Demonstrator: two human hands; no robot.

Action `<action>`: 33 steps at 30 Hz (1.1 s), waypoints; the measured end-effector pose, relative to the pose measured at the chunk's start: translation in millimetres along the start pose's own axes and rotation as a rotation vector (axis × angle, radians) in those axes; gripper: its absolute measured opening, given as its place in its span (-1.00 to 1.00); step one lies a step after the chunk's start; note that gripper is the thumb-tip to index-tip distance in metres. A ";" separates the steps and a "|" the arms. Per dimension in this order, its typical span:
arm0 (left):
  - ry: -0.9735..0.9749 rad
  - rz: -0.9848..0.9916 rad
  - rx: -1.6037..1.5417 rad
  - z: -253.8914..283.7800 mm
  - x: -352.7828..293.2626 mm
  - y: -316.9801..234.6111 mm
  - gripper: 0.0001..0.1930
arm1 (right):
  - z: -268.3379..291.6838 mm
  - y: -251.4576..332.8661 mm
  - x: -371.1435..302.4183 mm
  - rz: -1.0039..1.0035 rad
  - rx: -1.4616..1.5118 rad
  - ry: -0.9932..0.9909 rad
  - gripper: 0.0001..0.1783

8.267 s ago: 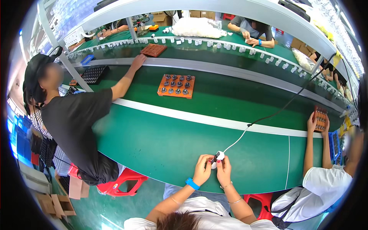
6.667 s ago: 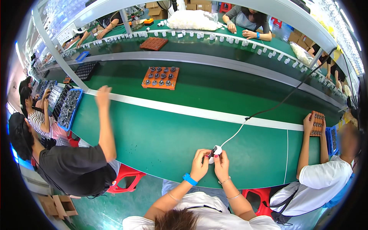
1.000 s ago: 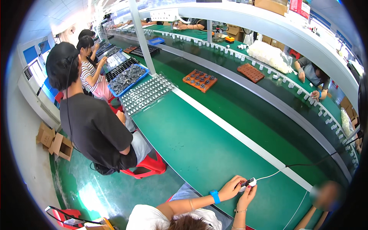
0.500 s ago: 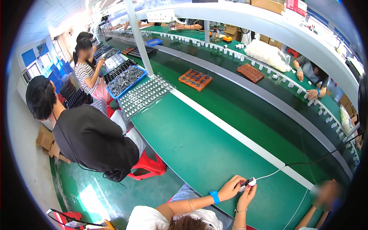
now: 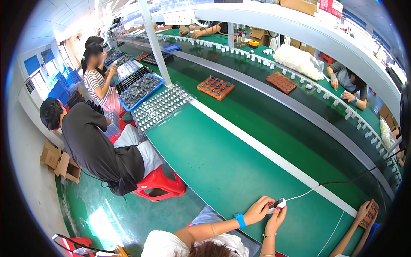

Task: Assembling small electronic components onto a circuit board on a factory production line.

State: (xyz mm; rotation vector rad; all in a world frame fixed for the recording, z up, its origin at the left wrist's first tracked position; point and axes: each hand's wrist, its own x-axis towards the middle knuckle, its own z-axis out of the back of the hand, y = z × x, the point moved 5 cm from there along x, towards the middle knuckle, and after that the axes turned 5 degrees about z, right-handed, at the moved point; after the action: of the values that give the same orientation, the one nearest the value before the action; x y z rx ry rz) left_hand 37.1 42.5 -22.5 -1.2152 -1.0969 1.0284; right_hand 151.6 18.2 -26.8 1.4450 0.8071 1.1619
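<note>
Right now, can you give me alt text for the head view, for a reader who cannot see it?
The left hand and right hand hold a small white corded device together over a green workbench. An orange tray sits on the belt beyond, and a person in black bends down from a red stool at left.

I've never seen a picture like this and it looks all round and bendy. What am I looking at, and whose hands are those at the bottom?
The picture comes from a small camera worn on a person's head, looking down. Its lens sees very wide, so straight edges bend near the rim. The two hands at the bottom belong to that person. The left hand, with a blue wristband, and the right hand together hold a small white part with a thin white wire running away from it. They work at a long green table. Farther along lie an orange tray of small round pieces and a brown tray. Other people sit nearby, one on a red stool.
</note>
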 end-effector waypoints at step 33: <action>-0.047 -0.024 -0.008 26.1 9.3 -0.8 -0.74 | -29.1 10.5 5.3 -0.081 0.042 -0.049 -0.75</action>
State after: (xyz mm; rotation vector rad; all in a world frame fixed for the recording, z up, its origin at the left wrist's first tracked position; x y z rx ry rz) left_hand 13.1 56.2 -20.2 -1.1874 -1.1502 1.0394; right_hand 124.4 30.1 -16.5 1.4565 0.8532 1.0502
